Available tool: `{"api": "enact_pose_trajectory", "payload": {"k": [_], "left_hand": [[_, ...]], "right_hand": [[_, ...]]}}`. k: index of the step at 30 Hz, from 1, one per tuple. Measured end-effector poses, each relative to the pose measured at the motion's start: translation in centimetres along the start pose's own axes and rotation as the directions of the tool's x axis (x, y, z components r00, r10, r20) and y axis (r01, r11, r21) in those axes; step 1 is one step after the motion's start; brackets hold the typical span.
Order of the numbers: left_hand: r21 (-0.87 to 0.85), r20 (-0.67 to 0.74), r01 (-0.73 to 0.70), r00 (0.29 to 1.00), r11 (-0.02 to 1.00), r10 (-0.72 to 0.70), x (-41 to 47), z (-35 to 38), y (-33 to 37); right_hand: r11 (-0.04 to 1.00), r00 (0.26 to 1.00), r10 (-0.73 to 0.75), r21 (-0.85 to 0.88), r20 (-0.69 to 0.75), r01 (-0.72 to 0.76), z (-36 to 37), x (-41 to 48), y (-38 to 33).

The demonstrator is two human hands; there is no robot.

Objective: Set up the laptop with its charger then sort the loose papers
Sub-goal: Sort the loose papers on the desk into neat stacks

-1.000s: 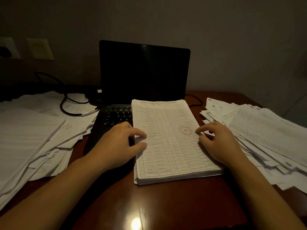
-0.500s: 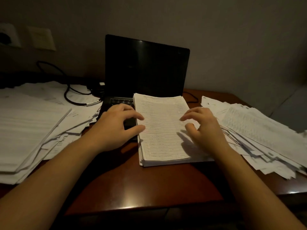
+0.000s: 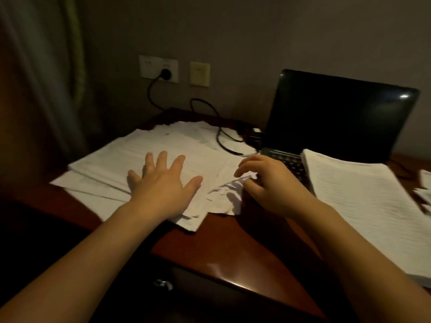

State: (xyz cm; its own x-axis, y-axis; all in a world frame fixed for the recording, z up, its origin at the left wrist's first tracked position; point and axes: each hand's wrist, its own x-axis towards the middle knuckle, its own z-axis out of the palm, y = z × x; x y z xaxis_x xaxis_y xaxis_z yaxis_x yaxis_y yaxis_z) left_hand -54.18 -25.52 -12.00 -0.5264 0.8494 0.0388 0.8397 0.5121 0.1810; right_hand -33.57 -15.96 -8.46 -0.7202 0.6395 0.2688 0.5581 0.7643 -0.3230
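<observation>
Cannot read print on loose white paper sheets (image 3: pixel 168 143), spread left on glossy reddish wooden desk (image 3: pixel 221 248). Found left hand (image 3: pixel 163 185) flat on them, fingers splayed; right hand (image 3: pixel 268 185) curled at crumpled edges, grip unclear. Noted black charger cable (image 3: pixel 218 136) reaching open black laptop (image 3: pixel 338 117), keyboard half hidden under neat white stack (image 3: pixel 363 201).
</observation>
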Motion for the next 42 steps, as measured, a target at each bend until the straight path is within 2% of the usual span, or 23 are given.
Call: {"api": "enact_pose_trajectory", "payload": {"k": [3,6,10,14,18,24,26,28,30,32,36,39,42], "left_hand": [[-0.006,0.082,-0.017,0.996,1.0,0.018,0.6,0.9,-1.9],[-0.006,0.074,-0.094,0.993,0.996,0.095,1.4,1.0,-3.0],[-0.021,0.057,-0.163,0.985,0.986,0.164,2.0,0.9,-3.6],[-0.094,0.006,-0.216,0.976,0.972,0.218,1.9,0.8,-3.8],[-0.223,-0.009,-0.242,0.969,0.945,0.246,2.2,0.3,-4.2],[-0.399,0.026,-0.243,0.961,0.884,0.276,3.0,-1.1,-5.2],[-0.293,0.033,-0.227,0.969,0.929,0.247,3.1,-2.2,-4.7],[-0.042,0.068,-0.209,0.975,0.977,0.211,2.5,-2.5,-3.1],[0.043,0.15,-0.188,0.972,0.981,0.18,1.1,-1.4,-1.2],[0.014,0.166,-0.198,0.967,0.98,0.193,-0.1,0.5,-0.5],[-0.122,0.035,-0.269,0.961,0.955,0.275,0.2,1.2,-2.6],[-0.332,-0.035,-0.392,0.914,0.858,0.404,-0.4,0.6,-3.7],[-0.408,-0.045,-0.426,0.893,0.808,0.448,-0.9,0.4,-4.2]], "right_hand": [[0.994,0.998,0.042,0.096,0.057,-0.047,1.4,2.4,-1.3],[0.978,0.986,0.117,0.159,0.12,-0.135,2.8,3.6,-1.5],[0.948,0.984,0.175,0.261,0.041,-0.179,4.2,3.2,-1.1],[0.871,0.968,0.247,0.427,0.043,-0.242,4.4,2.5,-0.7],[0.801,0.934,0.356,0.509,0.017,-0.314,3.9,3.1,-0.5],[0.649,0.899,0.396,0.636,0.185,-0.417,3.1,3.0,-0.8],[0.634,0.889,0.374,0.626,0.264,-0.453,2.8,2.9,-1.2],[0.555,0.87,0.316,0.67,0.38,-0.494,2.5,2.8,-1.8],[0.49,0.848,0.233,0.696,0.475,-0.525,2.4,2.6,-2.6],[0.486,0.839,0.216,0.69,0.5,-0.537,2.8,2.4,-3.0],[0.482,0.841,0.244,0.692,0.483,-0.538,3.4,2.6,-3.2],[0.468,0.851,0.251,0.712,0.461,-0.524,3.6,2.6,-3.1],[0.495,0.872,0.268,0.719,0.409,-0.489,4.3,2.5,-3.2]]}}
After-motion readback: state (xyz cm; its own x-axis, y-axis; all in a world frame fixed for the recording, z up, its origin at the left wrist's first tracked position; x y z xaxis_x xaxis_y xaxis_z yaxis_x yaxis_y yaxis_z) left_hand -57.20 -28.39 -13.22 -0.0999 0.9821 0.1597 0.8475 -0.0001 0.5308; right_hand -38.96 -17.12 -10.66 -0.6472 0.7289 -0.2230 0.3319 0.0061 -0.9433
